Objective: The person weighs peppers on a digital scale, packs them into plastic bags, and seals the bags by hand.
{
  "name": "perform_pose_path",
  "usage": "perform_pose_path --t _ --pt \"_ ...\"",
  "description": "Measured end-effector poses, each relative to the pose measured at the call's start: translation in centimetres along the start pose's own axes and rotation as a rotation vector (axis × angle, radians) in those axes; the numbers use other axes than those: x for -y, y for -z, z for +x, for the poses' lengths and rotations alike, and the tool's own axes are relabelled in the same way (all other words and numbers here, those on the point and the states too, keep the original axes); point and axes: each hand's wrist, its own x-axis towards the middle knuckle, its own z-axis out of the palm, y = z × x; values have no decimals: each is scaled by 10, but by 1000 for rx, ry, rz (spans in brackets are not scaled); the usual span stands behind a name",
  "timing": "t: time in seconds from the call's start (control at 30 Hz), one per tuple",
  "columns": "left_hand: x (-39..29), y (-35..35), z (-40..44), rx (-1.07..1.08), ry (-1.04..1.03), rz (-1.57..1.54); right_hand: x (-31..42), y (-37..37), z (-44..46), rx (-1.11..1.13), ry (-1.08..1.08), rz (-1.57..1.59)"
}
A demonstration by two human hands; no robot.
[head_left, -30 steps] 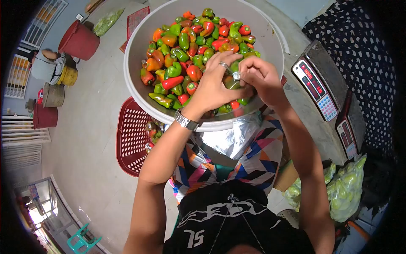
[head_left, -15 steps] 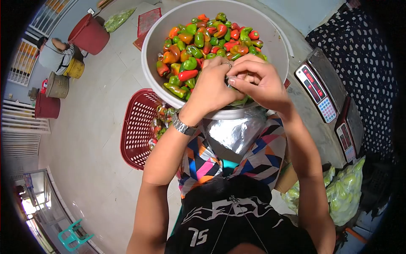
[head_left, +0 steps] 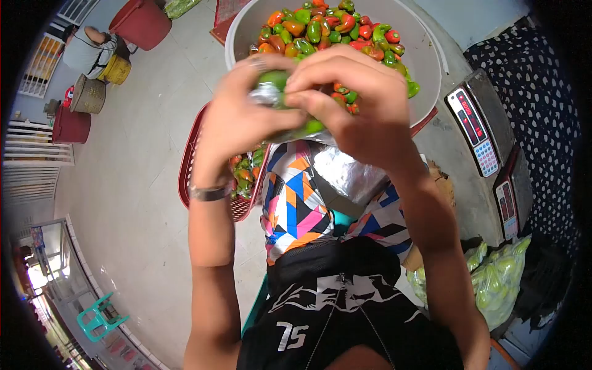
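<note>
A clear plastic bag of peppers [head_left: 269, 91], mostly green where it shows, is held up between my hands over the near rim of the large tub. My left hand [head_left: 243, 120], blurred and with a metal watch at the wrist, is wrapped around the bag's left side. With fingers and thumb pinched together, my right hand [head_left: 361, 92] grips the bag's right side; the exact part is hidden. Behind them, the grey-white tub [head_left: 428, 68] holds many loose red, green and orange peppers [head_left: 320, 31].
A red perforated basket [head_left: 191, 166] with bagged peppers stands on the floor to the left. Shiny clear plastic [head_left: 348, 169] lies over my lap. Two digital scales [head_left: 472, 129] and bagged green produce [head_left: 502, 280] are at right. A person [head_left: 89, 52] sits among buckets far left.
Both hands have moved left and toward me, lifting the bag from the tub's near edge. My left hand now wraps the bag's side. The view has shifted slightly.
</note>
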Motion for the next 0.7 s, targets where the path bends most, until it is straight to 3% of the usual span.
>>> perform_pose_path --t 0.1,0.13,0.17,0.23,0.27,0.3,0.37,0.43,0.5,0.57,0.63,0.7 --pt "40 52 -41 -176 446 -399 9 36 -23 -13 -41 -75" --pt "71 62 -59 -304 536 -389 22 50 -41 -44 -261 70" --pt "114 67 -81 -433 622 -380 27 70 -61 81 -489 86" --pt "240 69 -149 -321 801 -367 22 86 -103 229 -942 85" --pt "278 55 -175 -290 1092 -443 6 80 -133 251 -1158 65" --pt "309 39 -200 -249 1385 -511 -20 71 -175 254 -1163 -27" --pt "373 0 -244 -217 1398 -835 -58 48 -237 251 -1144 -190" --pt "400 -30 -258 -359 1436 -1015 -76 25 -271 242 -1100 -328" --pt "458 -28 -295 -349 1439 -1293 -92 2 -293 154 -855 -421" --pt "390 -46 -254 -740 1583 -1015 -101 -14 -308 94 -708 -535" --pt "383 -46 -242 -683 1451 -915 -110 -23 -313 67 -661 -669" --pt "385 -40 -237 -526 1342 -850 -115 -24 -319 31 -688 -570"
